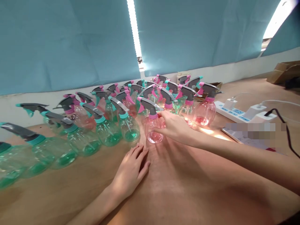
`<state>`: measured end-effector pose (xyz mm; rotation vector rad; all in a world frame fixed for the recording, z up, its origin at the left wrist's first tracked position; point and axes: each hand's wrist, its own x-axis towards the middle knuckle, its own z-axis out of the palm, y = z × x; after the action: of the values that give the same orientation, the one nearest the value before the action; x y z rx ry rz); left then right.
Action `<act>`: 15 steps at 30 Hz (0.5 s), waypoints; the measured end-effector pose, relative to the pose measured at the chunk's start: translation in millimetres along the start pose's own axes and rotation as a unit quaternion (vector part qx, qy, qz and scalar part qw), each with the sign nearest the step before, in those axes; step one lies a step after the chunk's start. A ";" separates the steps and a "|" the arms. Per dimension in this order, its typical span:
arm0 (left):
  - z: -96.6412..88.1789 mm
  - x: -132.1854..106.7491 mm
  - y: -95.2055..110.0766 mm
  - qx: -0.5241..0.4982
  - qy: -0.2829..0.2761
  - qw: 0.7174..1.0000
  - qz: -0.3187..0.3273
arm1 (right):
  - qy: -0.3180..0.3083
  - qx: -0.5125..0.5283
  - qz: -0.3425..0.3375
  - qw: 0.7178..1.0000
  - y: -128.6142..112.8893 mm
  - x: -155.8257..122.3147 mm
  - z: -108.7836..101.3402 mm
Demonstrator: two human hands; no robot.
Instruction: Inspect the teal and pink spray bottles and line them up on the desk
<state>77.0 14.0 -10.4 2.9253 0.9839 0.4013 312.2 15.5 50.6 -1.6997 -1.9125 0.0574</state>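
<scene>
My right hand (174,126) is closed around a pink spray bottle (153,132) with a grey trigger head, standing upright on the wooden table (187,193) at the front of the group. My left hand (131,170) lies flat on the table just in front of that bottle, fingers stretched out, holding nothing. Several green spray bottles (107,129) stand to the left and several pink ones (205,109) to the right and behind.
A white power strip (234,114) with plugged-in chargers and a black cable (284,125) lies at the right. A flat blurred object (253,134) rests near it. A cardboard box (284,72) sits at the far right. Blue blinds (70,40) hang behind.
</scene>
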 end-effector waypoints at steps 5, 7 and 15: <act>0.3 -1.0 -0.2 -0.005 0.006 1.000 -0.006 | -0.007 -0.013 0.005 1.000 -6.4 12.0 3.3; 0.9 -1.2 -0.1 -0.006 0.007 1.000 -0.005 | -0.007 -0.017 0.008 1.000 -8.2 15.6 5.1; 1.3 -1.9 0.9 -0.011 0.005 1.000 0.000 | -0.017 -0.019 0.020 0.999 -10.5 24.7 14.2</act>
<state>76.4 12.2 -12.0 2.9077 0.9741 0.4254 295.8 41.1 52.4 -1.7722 -1.9147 0.0658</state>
